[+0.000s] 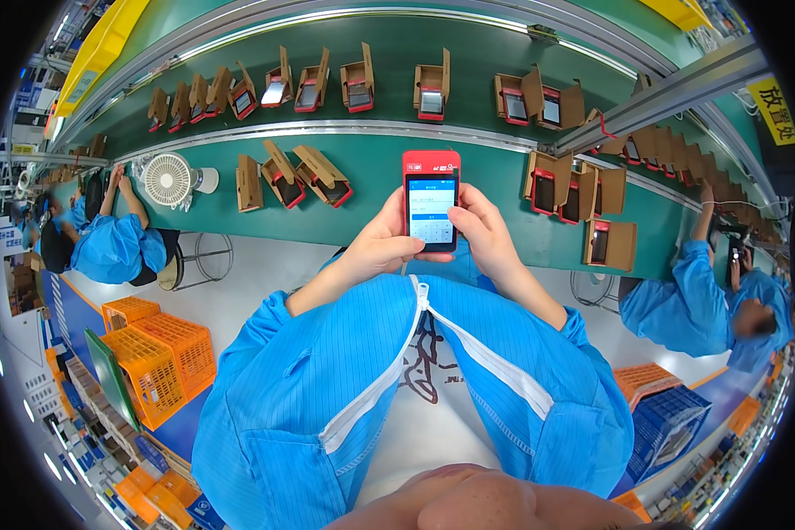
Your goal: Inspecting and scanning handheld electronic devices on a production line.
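Note:
A red handheld payment terminal (431, 163) is held upright in front of my chest, its lit screen showing a form with an on-screen keypad. My left hand (382, 238) wraps its lower left side, the thumb over the lower left of the screen. On the opposite side my right hand (488, 231) grips the edge, its thumb touching the screen near the middle. The fingers behind the device are hidden. Beyond it, on the green bench (375, 157), open cardboard boxes (322, 174) with red terminals inside lie to the left, and another box (546, 185) stands to the right.
Along the far belt (389, 57) runs a row of opened boxes with terminals. A white fan (169, 180) stands at the left of the bench. Co-workers in blue (115, 252) sit on both sides. Orange crates (163, 353) and a blue crate (671, 428) are on the floor behind.

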`<state>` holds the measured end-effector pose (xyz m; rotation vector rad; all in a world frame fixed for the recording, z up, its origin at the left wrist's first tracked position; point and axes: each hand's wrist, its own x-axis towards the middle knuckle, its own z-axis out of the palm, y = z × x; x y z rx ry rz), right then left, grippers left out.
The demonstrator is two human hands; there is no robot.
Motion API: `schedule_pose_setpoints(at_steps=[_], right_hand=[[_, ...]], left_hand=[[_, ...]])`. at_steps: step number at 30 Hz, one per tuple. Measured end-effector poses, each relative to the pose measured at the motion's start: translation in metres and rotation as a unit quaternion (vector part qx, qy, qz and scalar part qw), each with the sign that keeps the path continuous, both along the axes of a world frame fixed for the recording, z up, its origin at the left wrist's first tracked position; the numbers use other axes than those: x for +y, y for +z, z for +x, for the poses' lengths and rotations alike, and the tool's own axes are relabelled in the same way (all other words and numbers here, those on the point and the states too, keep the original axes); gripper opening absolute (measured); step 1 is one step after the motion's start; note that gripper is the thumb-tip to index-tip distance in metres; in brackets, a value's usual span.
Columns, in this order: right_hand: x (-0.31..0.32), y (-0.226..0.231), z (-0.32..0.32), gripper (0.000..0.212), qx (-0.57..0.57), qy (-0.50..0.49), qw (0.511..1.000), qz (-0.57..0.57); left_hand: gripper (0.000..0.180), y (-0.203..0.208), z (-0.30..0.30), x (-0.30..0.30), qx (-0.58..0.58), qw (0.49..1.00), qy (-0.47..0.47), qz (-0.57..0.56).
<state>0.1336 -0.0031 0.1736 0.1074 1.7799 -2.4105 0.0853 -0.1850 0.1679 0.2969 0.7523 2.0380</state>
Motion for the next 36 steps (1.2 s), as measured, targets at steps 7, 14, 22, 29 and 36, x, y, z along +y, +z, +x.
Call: schedule_pose_setpoints(at_steps=[7, 14, 22, 29, 36], right_hand=[[-0.006, 0.004, -0.006, 0.033, 0.006, -0.026, 1.0, 0.015], [-0.014, -0.002, -0.014, 0.027, -0.013, -0.044, 0.998, 0.031], [-0.019, -0.001, -0.014, 0.028, -0.001, -0.035, 0.999, 0.027], [-0.018, 0.0, -0.01, 0.029, -0.006, -0.024, 0.999, 0.031], [-0.015, 0.003, -0.005, 0.03, -0.003, -0.026, 0.999, 0.026]], left_hand=[[0.084, 0.001, -0.012, -0.002, 0.002, 1.0, -0.022, -0.008], [0.086, -0.005, -0.017, -0.007, 0.021, 0.999, -0.027, 0.029], [0.084, -0.003, -0.011, -0.01, -0.012, 1.0, -0.005, -0.009], [0.084, -0.003, -0.005, -0.01, -0.002, 1.0, 0.0, -0.006], [0.084, -0.002, -0.002, -0.008, -0.005, 1.0, -0.009, 0.003]])
